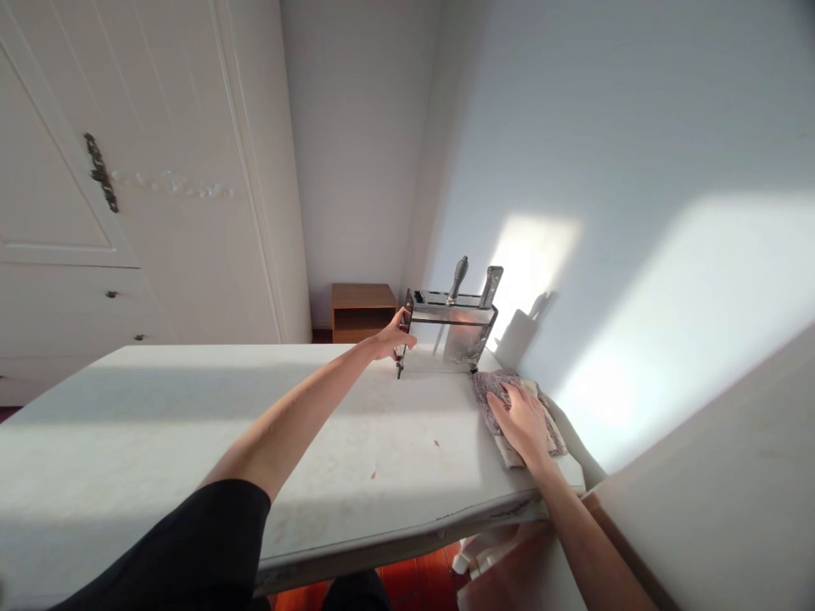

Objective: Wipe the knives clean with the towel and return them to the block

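Note:
My left hand [396, 337] grips the left end of a clear-sided knife holder [425, 350] with a dark frame, which stands upright at the far right of the white table. Two handles stick up from its top: a rounded dark handle [458, 278] and a flatter knife handle [491, 287]. A broad blade shows through the clear side. Nearer to me, my right hand [525, 422] lies with fingers spread on a folded grey-brown cloth [504, 381] at the table's right edge. The cloth's near corner touches or almost touches the holder's foot; I cannot tell which.
The white table [255, 441] has a worn front edge and a few small reddish flecks. A wall [604, 153] runs close along its right side. Behind stand a low brown cabinet [362, 296] and a white wardrobe [178, 102]. Below is a reddish floor [424, 581].

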{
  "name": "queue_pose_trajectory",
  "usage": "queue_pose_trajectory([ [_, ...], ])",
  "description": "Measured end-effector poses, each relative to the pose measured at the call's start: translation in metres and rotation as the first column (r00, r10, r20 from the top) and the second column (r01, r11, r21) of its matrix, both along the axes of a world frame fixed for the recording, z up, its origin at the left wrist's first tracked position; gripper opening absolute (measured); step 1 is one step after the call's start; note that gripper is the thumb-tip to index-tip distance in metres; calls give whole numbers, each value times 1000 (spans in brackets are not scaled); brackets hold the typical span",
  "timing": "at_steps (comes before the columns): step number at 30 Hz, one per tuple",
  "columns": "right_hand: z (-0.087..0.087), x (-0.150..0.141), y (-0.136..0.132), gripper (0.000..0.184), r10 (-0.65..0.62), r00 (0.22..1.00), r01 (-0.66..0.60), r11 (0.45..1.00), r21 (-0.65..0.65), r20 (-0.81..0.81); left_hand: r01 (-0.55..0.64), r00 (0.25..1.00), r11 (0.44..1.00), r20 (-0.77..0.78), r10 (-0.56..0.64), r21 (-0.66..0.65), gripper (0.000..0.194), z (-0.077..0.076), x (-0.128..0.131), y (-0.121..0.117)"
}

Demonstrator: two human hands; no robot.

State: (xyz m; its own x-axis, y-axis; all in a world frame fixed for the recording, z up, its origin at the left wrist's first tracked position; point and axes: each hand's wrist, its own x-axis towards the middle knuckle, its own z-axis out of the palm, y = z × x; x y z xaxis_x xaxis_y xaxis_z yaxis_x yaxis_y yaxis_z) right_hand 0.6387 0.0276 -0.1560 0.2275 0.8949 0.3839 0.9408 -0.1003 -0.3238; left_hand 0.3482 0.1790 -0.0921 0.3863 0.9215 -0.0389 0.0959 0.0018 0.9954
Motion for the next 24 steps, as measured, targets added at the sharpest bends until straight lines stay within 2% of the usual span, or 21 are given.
queue_pose_trajectory([
  [3, 0, -1, 0, 58, -24, 1000, 24, 1000, -2, -17, -1, 1000, 1000, 4, 1, -14, 94, 5, 0, 0],
  [7, 2, -1, 0, 59, 1, 1000, -1, 1000, -4, -23, -67, 998, 998, 19, 67, -9, 87, 10, 2, -6],
  [13, 0, 1, 0, 56, 25, 999, -26, 999, 36, 19, -131, 991, 991, 36, 131, -6, 83, 9, -4, -16],
  [18, 0, -1, 0, 52, 15, 1000, -15, 999, 49, 10, -156, 986, 988, 50, 156, -14, 84, 12, -28, -25],
  [24, 1, -1, -1, 52, -12, 1000, 11, 1000, 23, 25, -182, 982, 983, 41, 183, -32, 78, 17, -78, -42],
])
